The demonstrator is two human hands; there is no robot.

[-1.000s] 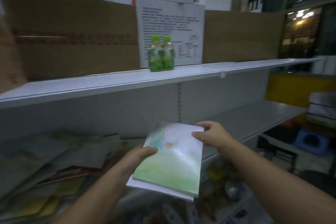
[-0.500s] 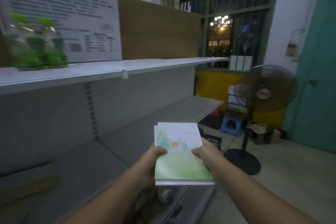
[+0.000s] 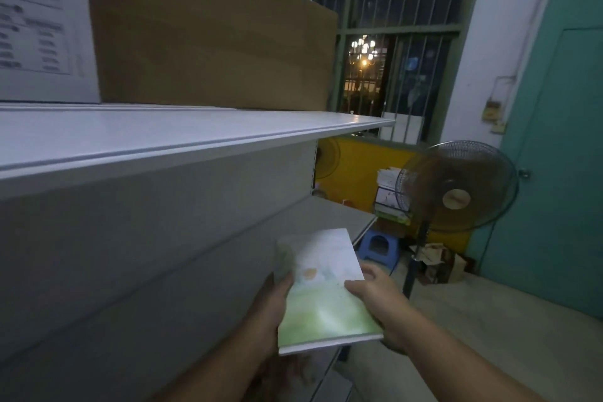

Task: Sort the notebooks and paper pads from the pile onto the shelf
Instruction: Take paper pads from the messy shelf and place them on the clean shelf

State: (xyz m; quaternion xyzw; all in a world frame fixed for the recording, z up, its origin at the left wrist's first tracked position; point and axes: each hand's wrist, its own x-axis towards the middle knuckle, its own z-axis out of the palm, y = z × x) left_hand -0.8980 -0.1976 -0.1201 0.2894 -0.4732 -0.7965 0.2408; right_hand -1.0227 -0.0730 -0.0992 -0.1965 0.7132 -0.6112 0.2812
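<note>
Thumb pressed flat on the green-and-white cover, other fingers tucked beneath and out of sight: right hand (image 3: 378,299) pinching the right edge of the notebook (image 3: 323,290). Opposite, left hand (image 3: 270,302) curled round the left edge, fingers wrapped under, palm against the side. Notebook gripped from both sides, cover up, far end tilted slightly higher, held in the air over the front edge of the lower shelf (image 3: 313,215), near its right end. White strip along the near edge, possibly a second pad underneath, too blurred to say. Both forearms reaching in from the bottom of the view. Above, white upper shelf (image 3: 195,130) running left to right, bearing a large brown cardboard box (image 3: 208,36) and, just beside it on the left, a white printed sheet (image 3: 36,26). Grey back panel (image 3: 130,238) between the two shelves. Further right, past the shelf end: standing fan (image 3: 456,188) on the floor, blue stool (image 3: 378,245) near its pole, yellow panel (image 3: 359,166) behind, barred window (image 3: 404,26) with lights beyond, teal door (image 3: 561,157) at the far right.
</note>
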